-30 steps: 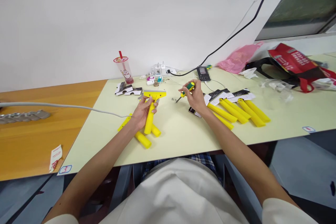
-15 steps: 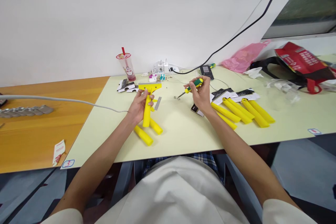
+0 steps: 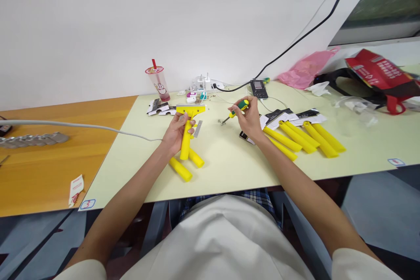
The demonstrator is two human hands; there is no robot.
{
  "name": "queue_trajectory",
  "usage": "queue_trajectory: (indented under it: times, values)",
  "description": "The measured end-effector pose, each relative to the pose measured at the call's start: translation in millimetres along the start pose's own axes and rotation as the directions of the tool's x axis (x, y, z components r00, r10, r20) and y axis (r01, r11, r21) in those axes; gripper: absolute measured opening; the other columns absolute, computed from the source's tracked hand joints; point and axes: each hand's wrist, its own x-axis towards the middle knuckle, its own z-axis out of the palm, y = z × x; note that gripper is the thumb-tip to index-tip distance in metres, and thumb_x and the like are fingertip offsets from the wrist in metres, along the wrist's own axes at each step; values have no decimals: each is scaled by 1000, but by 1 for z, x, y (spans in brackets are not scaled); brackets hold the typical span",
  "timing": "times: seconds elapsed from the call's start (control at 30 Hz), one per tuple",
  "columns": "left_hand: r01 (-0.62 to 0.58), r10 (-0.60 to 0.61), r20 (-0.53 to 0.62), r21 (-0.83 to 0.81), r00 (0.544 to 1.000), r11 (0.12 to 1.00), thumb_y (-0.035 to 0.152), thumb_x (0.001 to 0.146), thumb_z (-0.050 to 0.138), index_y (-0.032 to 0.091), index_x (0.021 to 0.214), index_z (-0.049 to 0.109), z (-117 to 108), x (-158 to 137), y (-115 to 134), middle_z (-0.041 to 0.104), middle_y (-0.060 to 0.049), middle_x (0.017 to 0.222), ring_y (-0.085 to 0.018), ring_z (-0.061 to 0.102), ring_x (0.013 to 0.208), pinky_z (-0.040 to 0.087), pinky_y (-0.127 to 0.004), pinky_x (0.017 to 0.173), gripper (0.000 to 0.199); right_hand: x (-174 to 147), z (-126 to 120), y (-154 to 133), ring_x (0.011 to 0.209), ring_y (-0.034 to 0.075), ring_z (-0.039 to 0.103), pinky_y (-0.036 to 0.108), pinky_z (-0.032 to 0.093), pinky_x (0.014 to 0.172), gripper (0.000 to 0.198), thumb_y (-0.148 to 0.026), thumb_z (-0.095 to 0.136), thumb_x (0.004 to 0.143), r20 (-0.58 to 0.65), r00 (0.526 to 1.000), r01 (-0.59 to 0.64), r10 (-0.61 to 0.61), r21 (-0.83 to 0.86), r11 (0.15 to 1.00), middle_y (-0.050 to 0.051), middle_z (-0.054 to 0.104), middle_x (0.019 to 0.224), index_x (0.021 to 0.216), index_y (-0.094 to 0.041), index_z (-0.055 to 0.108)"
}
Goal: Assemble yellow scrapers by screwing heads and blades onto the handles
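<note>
My left hand (image 3: 177, 133) is closed round a yellow scraper (image 3: 185, 142), its wide head turned up and away from me. Between the fingers of my right hand (image 3: 248, 118) is a green and yellow screwdriver (image 3: 242, 106). Its tip points down at a little group of screws (image 3: 221, 121) on the table. A loose flat metal blade (image 3: 198, 128) lies just right of the scraper. Below my left hand rest two more yellow scrapers, one with its handle (image 3: 181, 169) nearest me; their heads are hidden.
Several yellow scrapers (image 3: 323, 142) with black and white cardboard sleeves (image 3: 278, 117) lie right of my right hand. At the back stand a drink cup (image 3: 158, 83), a power strip (image 3: 201, 84) and a dark handheld device (image 3: 259, 89). A red bag (image 3: 377, 74) sits far right.
The scraper in my left hand has shifted slightly right. My right hand has tilted the screwdriver lower, and its tip stays at the screws.
</note>
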Motion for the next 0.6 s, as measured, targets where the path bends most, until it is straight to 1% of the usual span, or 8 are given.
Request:
queue_trajectory:
  times: [0.1, 0.23, 0.33, 0.43, 0.5, 0.6]
  values:
    - [-2, 2, 12, 18, 1000, 1000, 18, 83, 95, 24, 97, 60, -1, 0, 0, 68, 1, 100, -10, 66, 77, 49, -18, 55, 38, 0, 0, -3, 99, 24, 80, 38, 69, 84, 51, -65, 76, 99, -23, 1000, 14, -14, 12, 1000, 4, 65, 114, 118, -31, 44]
    - [7, -7, 3, 15, 1000, 1000, 18, 82, 96, 23, 96, 60, -1, 0, -1, 66, 1, 97, -10, 66, 76, 49, -18, 55, 39, 1, 1, -5, 100, 24, 79, 39, 69, 87, 54, -68, 77, 97, -52, 999, 9, -7, 26, 1000, 4, 63, 113, 116, -31, 44]
    - [9, -9, 9, 11, 1000, 1000, 19, 80, 98, 23, 96, 59, -1, 0, -3, 67, 2, 97, -10, 66, 76, 49, -17, 54, 42, 3, 1, -8, 98, 23, 80, 38, 70, 87, 55, -68, 80, 95, -87, 996, 4, 3, 83, 997, 3, 61, 112, 114, -31, 44]
    - [17, -18, 16, 25, 1000, 1000, 20, 80, 99, 23, 96, 57, -2, 1, -5, 65, 3, 93, -11, 68, 77, 49, -17, 54, 44, 4, 1, -10, 97, 22, 81, 36, 71, 85, 59, -68, 85, 91, -113, 992, -31, 51, 171, 985, 1, 61, 111, 113, -32, 43]
    - [46, -47, 12, 42, 999, 998, 19, 81, 97, 22, 95, 57, -3, 2, -6, 65, 3, 93, -11, 68, 77, 49, -16, 54, 43, 6, 2, -10, 96, 21, 81, 36, 71, 83, 63, -69, 88, 87, -136, 987, -57, 89, 227, 972, -1, 62, 109, 112, -32, 43]
    - [139, -140, 10, 60, 990, 988, 15, 84, 94, 21, 98, 58, -6, 2, -10, 67, 0, 100, -11, 69, 78, 51, -16, 55, 39, 8, 2, -9, 92, 19, 81, 39, 73, 84, 62, -67, 90, 85, -182, 974, -70, 131, 307, 949, -5, 63, 103, 110, -32, 45]
